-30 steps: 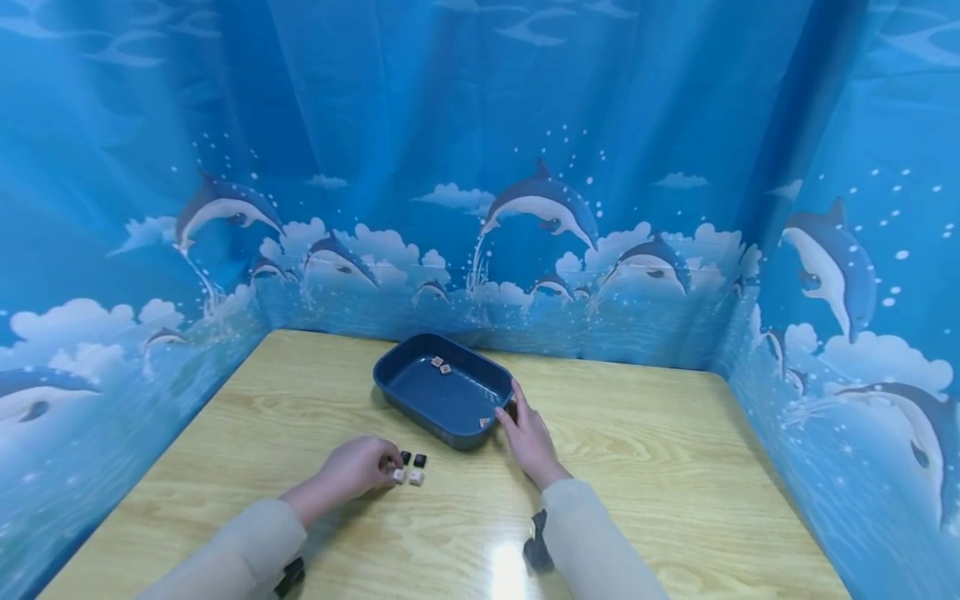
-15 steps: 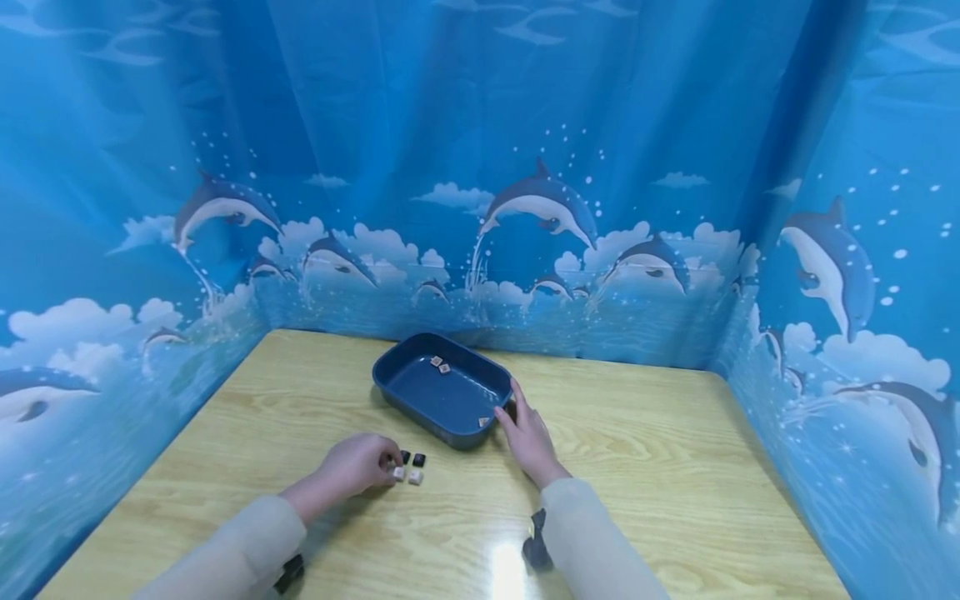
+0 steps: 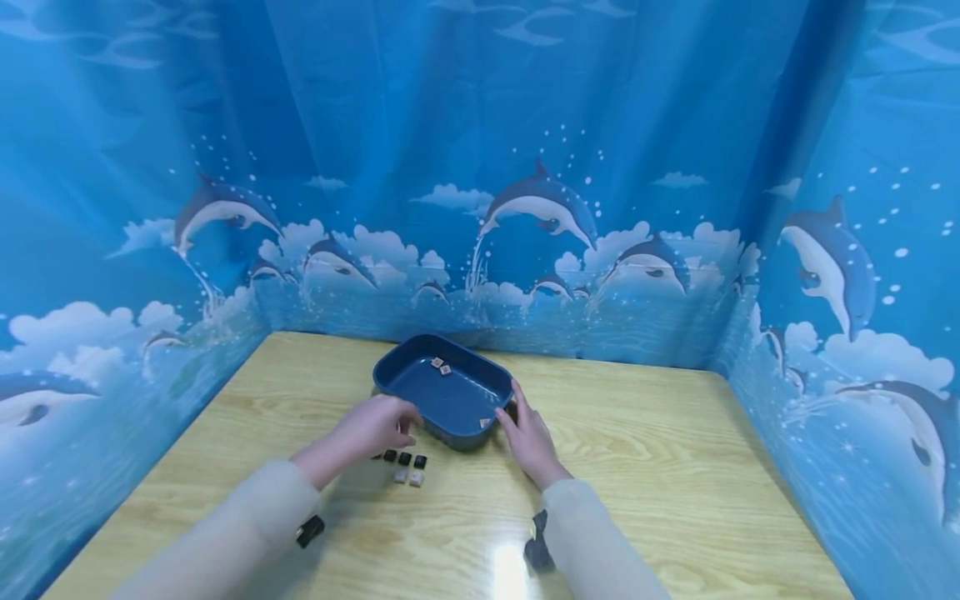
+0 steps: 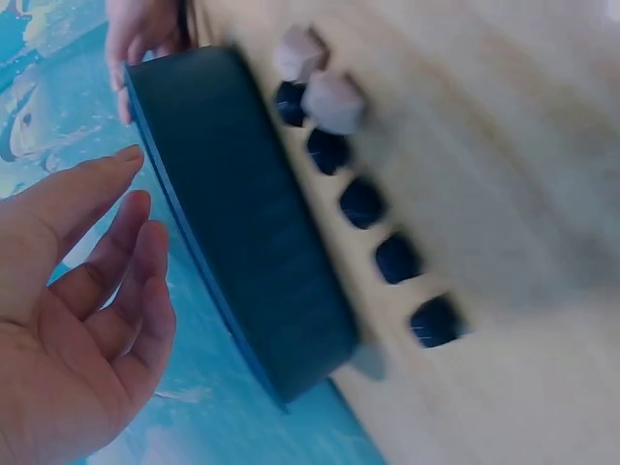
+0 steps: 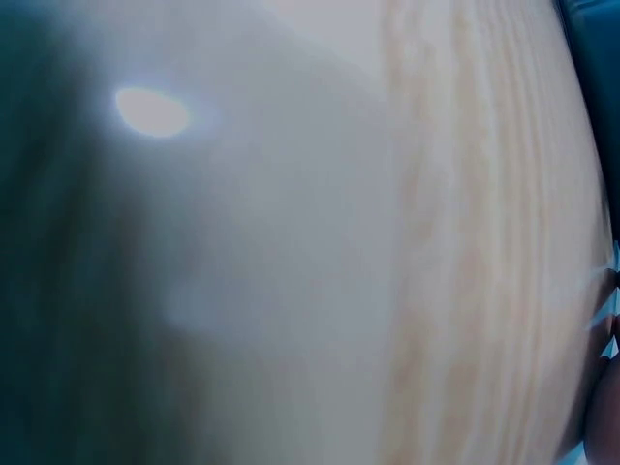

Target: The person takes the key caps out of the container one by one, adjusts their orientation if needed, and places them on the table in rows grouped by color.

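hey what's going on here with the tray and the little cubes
A person is handling small cubes beside a blue tray on a wooden table. Their right hand holds the tray's right end. The left hand hovers near the tray's near side, with nothing visible in its fingers. Five dark cubes stand in a row on the table, with two white cubes by one end. Three small light pieces lie inside the tray.

I'm seeing glossy wood-grain worktop (image 3: 675, 450), smooth plastic-looking tray (image 3: 442, 396), matt cloth sleeves (image 3: 603, 537), softly creased dolphin-print backdrop (image 3: 637, 100), cloth or plastic unclear.
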Tool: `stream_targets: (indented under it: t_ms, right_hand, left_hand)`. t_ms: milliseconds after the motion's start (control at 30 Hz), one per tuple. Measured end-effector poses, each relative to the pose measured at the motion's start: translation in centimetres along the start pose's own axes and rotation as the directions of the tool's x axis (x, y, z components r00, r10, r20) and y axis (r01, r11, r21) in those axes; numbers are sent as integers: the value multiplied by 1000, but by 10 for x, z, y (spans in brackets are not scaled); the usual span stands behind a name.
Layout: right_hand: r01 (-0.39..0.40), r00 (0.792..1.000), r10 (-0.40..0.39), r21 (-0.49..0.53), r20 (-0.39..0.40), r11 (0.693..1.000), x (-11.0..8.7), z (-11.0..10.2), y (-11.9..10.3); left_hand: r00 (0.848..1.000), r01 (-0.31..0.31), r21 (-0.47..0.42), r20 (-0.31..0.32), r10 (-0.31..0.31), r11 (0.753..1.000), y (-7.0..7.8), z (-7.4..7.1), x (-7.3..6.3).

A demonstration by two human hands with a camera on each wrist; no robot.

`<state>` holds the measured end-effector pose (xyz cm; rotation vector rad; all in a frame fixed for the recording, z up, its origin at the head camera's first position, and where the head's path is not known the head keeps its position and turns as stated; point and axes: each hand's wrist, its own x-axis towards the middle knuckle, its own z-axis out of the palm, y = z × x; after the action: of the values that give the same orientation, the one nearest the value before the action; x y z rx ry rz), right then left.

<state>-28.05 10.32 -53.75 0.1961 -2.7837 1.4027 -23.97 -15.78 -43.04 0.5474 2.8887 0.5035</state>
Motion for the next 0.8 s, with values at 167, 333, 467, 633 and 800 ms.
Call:
stream_targets:
  t_ms: [167,333,467,633,800]
  right_hand:
    - [4,1000,-4,1,6,1000,0,-1,0]
    - [2,1000,-2,13,12,1000,0,-1,1]
    - [10,1000,-10,18,8,1000,1,-1,2]
    - [-1,1000,1,23,14,1000,1,-2,1]
    - [-9,1000,8,26,22,1000,0,-4,-2]
  left_hand:
    - [997,-80,61,7,79,995,11,-12,15]
    - [988,-152,147,56,145,977,20,-21,31]
    - [977,-208,192,96,192,959,26,-25,46]
    - [963,-253,234,157,220,939,34,-26,66]
    - [942,-306,260,221,252,916,40,-24,84]
